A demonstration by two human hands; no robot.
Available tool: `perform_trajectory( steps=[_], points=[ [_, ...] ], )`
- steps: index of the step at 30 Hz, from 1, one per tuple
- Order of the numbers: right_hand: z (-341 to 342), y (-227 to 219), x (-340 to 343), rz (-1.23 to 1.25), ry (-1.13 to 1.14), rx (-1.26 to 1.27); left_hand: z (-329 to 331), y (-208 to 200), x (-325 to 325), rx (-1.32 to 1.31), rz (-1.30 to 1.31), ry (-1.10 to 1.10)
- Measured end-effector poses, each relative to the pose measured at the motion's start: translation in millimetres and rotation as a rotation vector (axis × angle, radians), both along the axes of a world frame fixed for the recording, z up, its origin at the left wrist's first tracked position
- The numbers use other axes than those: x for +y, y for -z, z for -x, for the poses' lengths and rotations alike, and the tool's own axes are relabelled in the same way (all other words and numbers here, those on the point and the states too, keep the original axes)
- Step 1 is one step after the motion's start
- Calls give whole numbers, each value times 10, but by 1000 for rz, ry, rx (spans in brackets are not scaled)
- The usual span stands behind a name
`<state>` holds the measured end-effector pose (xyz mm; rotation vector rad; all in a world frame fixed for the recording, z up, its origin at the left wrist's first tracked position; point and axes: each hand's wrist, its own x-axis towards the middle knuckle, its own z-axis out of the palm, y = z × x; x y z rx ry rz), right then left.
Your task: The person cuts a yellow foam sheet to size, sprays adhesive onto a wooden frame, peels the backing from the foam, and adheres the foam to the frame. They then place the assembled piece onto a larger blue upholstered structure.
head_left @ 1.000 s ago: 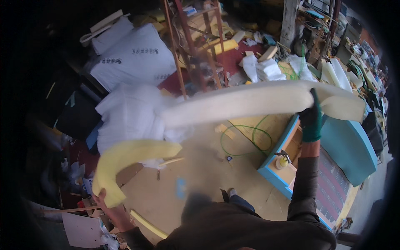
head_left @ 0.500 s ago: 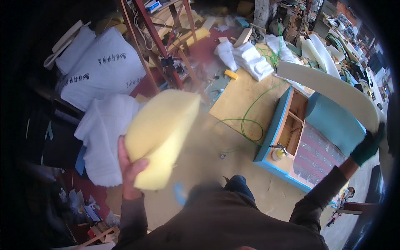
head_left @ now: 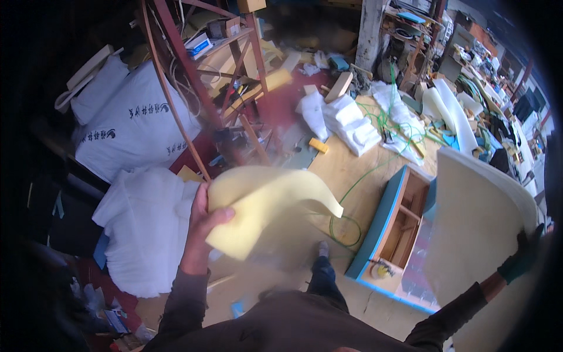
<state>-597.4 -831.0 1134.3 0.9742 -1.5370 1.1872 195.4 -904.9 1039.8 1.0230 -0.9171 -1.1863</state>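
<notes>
My bare left hand (head_left: 203,230) grips a pale yellow foam sheet (head_left: 267,196) by its near left edge, thumb on top. The sheet bends over and its far right corner droops in the air. My right hand (head_left: 522,257), in a dark green glove, is closed on the edge of a large cream foam sheet (head_left: 484,217). That sheet hangs curved at my right side. It covers part of a blue-edged wooden furniture frame (head_left: 404,217) on the floor. A small yellowish bottle (head_left: 381,270) with a dark top stands on the frame's near corner.
White wrapped bundles (head_left: 135,120) and a white padding pile (head_left: 143,229) lie at the left. A red metal rack (head_left: 193,58) rises behind them. Green hose (head_left: 359,232) loops over a plywood sheet (head_left: 346,164). Heaped scraps (head_left: 469,111) fill the far right.
The yellow foam has swung lower and rightward, flattening and drooping. The cream sheet has come down over the frame's right side, hiding the blue panel. A leg has stepped forward.
</notes>
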Motion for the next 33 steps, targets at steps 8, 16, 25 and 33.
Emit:
perform_trajectory(
  steps=[8, 16, 25, 33],
  points=[
    [-290, -437, -3581, 10, -388, -132, 592, 209, -767, 50, 22, -124],
    [-1792, -1163, -7427, 321, -1327, -424, 1083, -1, -895, -62, 47, -186],
    [-3264, 2067, -7987, -786, -1839, -1269, 1333, 320, -1310, -97, -151, -236],
    [-3510, 3928, -4227, -1259, -1426, -2271, 1500, 764, -2072, -345, -279, -136]
  ],
)
